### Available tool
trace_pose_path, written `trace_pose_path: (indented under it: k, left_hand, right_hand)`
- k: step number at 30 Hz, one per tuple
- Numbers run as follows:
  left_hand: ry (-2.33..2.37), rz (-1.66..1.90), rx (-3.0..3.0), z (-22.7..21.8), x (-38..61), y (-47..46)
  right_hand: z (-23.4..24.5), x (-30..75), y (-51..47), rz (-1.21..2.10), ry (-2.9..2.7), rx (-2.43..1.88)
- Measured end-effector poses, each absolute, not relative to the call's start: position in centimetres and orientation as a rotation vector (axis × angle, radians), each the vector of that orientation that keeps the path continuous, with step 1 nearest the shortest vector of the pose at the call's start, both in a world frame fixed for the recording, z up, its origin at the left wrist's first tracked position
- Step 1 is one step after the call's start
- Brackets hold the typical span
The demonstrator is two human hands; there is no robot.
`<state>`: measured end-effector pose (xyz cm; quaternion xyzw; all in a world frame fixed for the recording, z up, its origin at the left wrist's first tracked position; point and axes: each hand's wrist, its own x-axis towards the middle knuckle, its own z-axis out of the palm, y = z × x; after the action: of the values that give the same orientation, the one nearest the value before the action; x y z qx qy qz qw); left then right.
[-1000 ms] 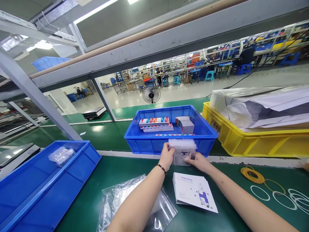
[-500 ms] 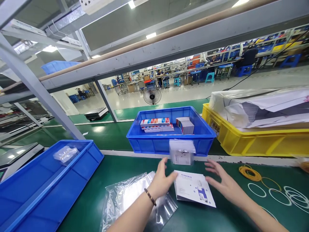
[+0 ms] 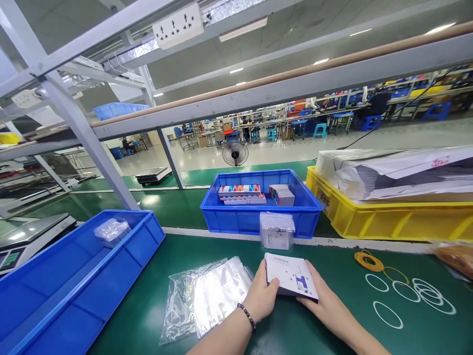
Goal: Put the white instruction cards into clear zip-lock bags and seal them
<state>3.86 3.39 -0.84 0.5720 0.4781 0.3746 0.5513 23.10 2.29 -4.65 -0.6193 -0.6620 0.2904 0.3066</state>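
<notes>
A stack of white booklets (image 3: 291,278) with a blue print lies on the green table. My left hand (image 3: 261,297), a bead bracelet on its wrist, grips the stack's left edge. My right hand (image 3: 327,304) holds its right and near edge, fingers wrapped under it. Just beyond, a bagged bundle of leaflets (image 3: 277,230) stands upright against the front wall of a blue bin (image 3: 254,222), apart from both hands. That bin holds flat red-and-blue boxes (image 3: 241,193) and a small box (image 3: 282,195).
Clear plastic bags (image 3: 207,296) lie left of my hands. A long blue tray (image 3: 74,276) with a bagged item sits at far left, a scale (image 3: 25,236) behind it. A yellow bin (image 3: 388,217) of wrapped sheets stands right. Rubber bands (image 3: 402,288) lie on the table.
My hands let go of the bagged bundle, leaving it propped against the blue bin, then drew back and closed on the booklet stack. The camera tilted up.
</notes>
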Motion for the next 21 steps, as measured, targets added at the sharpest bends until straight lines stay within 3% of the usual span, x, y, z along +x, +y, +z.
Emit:
trace_pose_path:
  k: [4,10,21]
  left_hand:
    - [1.297,0.979,1.215,-1.4,2.9,6.1]
    - [1.284,1.197,1.272,-0.1,3.1,13.6]
    - [1.168,1.304,1.244,0.4,7.6,17.3]
  right_hand:
    - [-3.3,25.6,3.7,0.899,-1.607,-1.568]
    - [-1.2,27.1,10.9,0.793,-1.491,-1.541]
    - [-2.1,22.7,16.5,0.791,-1.388,-1.38]
